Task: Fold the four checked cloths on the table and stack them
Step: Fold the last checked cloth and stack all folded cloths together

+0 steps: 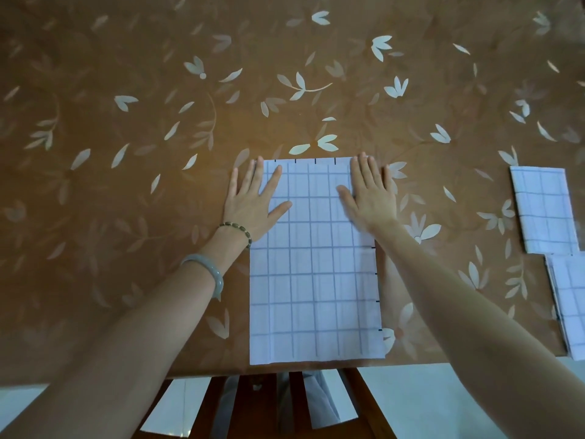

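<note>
The left grip [253, 201] and right grip [370, 194] both lie flat with straight fingers and hold nothing, pressing the far left and far right corners of the centre cloth [316, 280]. That cloth is a smooth white rectangle with a thin dark check, lying at the near edge of the glossy brown, leaf-patterned surface [126, 122]. Well to its right lie the far folded cloth [543, 210] and, just nearer, the near folded cloth [569, 305], both smaller and checked alike.

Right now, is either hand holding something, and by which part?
Nothing is held. The left hand and the right hand lie flat with straight fingers, pressing the far left and far right corners of the checked cloth.
</note>
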Tool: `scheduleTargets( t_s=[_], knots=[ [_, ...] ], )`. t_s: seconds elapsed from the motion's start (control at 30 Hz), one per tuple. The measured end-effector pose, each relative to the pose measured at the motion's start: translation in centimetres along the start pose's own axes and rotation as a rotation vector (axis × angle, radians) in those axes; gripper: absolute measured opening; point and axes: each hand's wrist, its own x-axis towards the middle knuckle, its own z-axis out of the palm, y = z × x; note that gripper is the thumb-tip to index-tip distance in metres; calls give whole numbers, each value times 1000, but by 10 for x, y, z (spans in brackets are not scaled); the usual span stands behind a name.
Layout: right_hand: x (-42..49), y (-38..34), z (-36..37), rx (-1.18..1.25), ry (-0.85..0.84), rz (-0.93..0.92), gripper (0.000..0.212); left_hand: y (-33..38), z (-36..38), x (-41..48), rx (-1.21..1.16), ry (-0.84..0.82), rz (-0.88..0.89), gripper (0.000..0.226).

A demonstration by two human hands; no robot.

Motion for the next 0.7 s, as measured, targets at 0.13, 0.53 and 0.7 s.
scheduleTargets(
  t_s=[0.13, 0.53, 0.7],
  knots=[
    [0, -4, -7, 9, -25, 19, 68, -4, -7, -1, -130, -19, -23, 77],
    [-43, -12, -13, 419, 57, 103, 43, 13, -40, 12, -817, 184, -545, 71],
    [-44, -16, -18, 448, -12, 150, 47, 12, -44, 35, -872, 113, -719, 64]
  ],
)
